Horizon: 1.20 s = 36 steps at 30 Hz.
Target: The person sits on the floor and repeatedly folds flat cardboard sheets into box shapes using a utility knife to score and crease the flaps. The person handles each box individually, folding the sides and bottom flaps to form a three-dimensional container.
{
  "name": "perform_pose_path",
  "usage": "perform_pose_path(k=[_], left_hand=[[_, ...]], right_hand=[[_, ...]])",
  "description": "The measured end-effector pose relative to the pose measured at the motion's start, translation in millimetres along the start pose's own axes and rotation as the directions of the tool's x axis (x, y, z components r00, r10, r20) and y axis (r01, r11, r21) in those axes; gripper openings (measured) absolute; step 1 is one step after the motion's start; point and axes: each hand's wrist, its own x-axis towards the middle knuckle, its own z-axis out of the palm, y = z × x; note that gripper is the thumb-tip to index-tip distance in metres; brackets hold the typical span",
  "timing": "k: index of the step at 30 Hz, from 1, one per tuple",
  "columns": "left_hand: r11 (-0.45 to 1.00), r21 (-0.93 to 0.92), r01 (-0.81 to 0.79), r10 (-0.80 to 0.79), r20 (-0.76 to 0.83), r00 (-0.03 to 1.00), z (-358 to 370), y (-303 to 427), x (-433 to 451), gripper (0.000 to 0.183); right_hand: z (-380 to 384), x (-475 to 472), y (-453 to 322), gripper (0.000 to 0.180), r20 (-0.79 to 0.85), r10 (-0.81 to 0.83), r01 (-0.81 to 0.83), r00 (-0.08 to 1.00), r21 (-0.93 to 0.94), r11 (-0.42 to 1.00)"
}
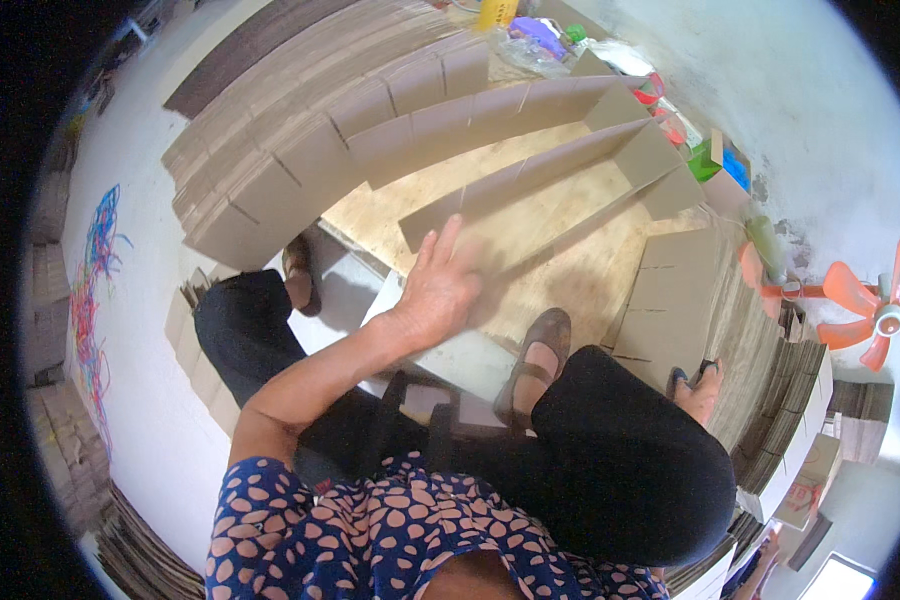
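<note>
My left hand (436, 294) is stretched out above a plywood board (547, 259), fingers spread and partly blurred by motion, with nothing visible in it. Just beyond its fingertips stands a long cardboard strip (525, 180), upright on edge and bent back at its far end. A second bent cardboard strip (487, 120) stands behind it. My right hand (699, 394), partly hidden by my knee, is at the near edge of a stack of slotted cardboard strips (671, 289). Dark coverings show on its fingertips; whether it grips a sheet cannot be seen.
Tall cardboard stacks (292, 161) rise at the upper left. An orange fan (886, 319) is at the right, near the wall. Plastic bags (540, 41) and a green-and-blue item (720, 165) lie along the far side. Tangled coloured straps (94, 300) lie at the left.
</note>
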Motion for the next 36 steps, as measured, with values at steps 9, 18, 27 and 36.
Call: perform_pose_path(k=[9,18,27,36], left_hand=[[0.946,-0.137,0.293,-0.286,0.066,0.956,14.8,-2.5,-16.7,0.005],[0.962,-0.058,0.266,-0.265,0.022,0.964,19.3,-1.8,-12.7,0.005],[0.957,0.041,0.287,-0.290,0.100,0.952,16.5,-0.4,-9.7,0.009],[0.963,-0.051,0.265,-0.264,0.016,0.964,22.1,10.9,14.4,0.012]], right_hand=[[-57.0,18.3,-44.7,0.022,-0.255,0.239,0.011,0.937,0.706,0.709],[2.4,155.7,-138.4,0.029,0.276,-0.305,-0.104,0.911,0.872,0.479],[9.9,189.3,-135.2,0.029,0.078,-0.511,0.136,0.856,0.919,0.369],[-21.7,109.4,-186.3,0.067,0.018,-0.729,0.466,0.684,0.759,0.456]])
